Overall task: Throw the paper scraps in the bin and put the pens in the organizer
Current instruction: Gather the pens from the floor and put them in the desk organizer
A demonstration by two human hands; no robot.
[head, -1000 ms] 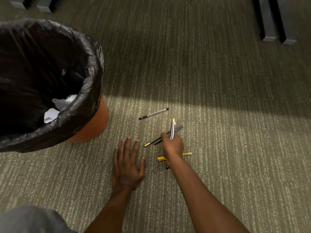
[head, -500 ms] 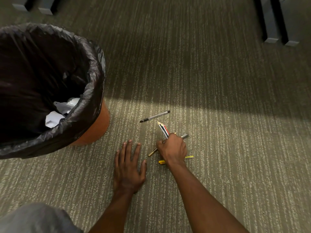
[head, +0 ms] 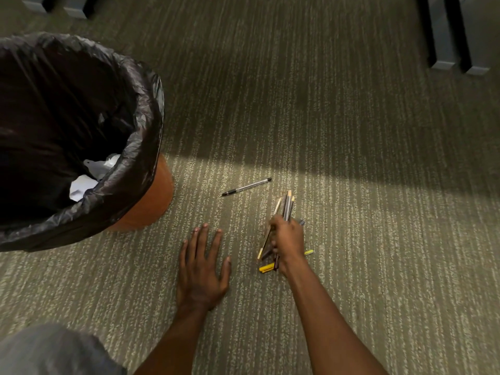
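My right hand [head: 288,240] is closed around a bundle of pens [head: 287,205] that sticks up past my fingers, just above the carpet. A yellow pen [head: 266,267] lies on the carpet under that hand. A clear pen with a black cap [head: 246,187] lies alone a little farther away, to the upper left. My left hand [head: 201,269] rests flat on the carpet with its fingers spread, holding nothing. The orange bin [head: 147,204] with a black liner stands at the left, with white paper scraps [head: 89,177] inside. No organizer is in view.
Striped grey-green carpet [head: 351,239] covers the floor. Grey furniture legs [head: 443,50] stand at the top right, and more grey feet [head: 75,9] at the top left. A grey sleeve or knee [head: 48,350] fills the bottom left corner.
My right hand has gathered more pens from the carpet into its bundle, and the pens now point straighter away from me. The left hand has stayed flat on the carpet.
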